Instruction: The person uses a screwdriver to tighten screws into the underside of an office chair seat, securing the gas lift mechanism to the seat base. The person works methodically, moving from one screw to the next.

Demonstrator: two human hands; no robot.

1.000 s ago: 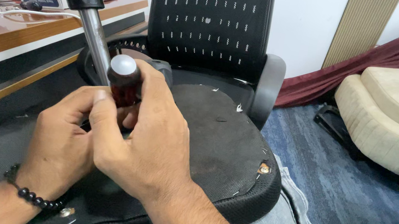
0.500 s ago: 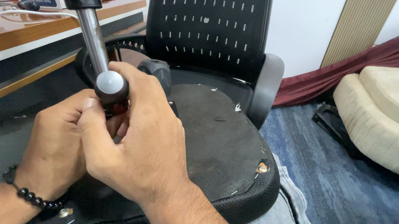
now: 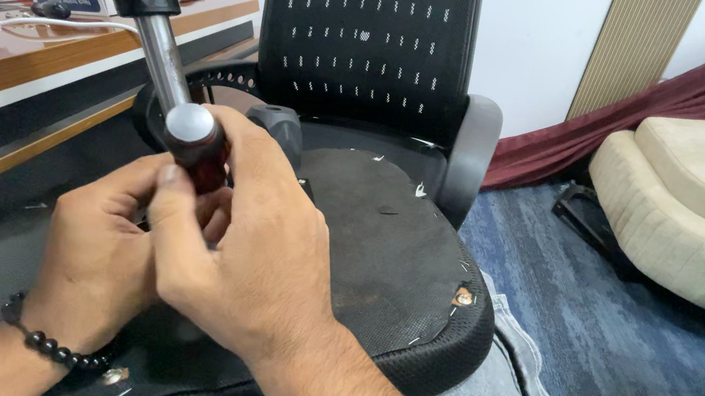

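Looking down from the head camera, you have your right hand point(image 3: 248, 252) clenched around a screwdriver point(image 3: 197, 149), whose dark red handle with a rounded silver cap pokes up between your thumb and fingers; the shaft and tip are hidden by your hands. Your left hand point(image 3: 96, 258), with a black bead bracelet point(image 3: 42, 343) at the wrist, is curled in just beside the right, its fingers tucked under the handle, though you cannot tell what they grip. Both hands sit over the upturned underside of a chair seat point(image 3: 382, 248), black with torn fabric edges. The chair's gas cylinder point(image 3: 145, 8) rises from behind the screwdriver cap toward the upper left. Behind it stands a black mesh office chair point(image 3: 365, 43), to the left a wooden counter point(image 3: 52, 45) with cables, and to the right a cream sofa point(image 3: 699, 219).
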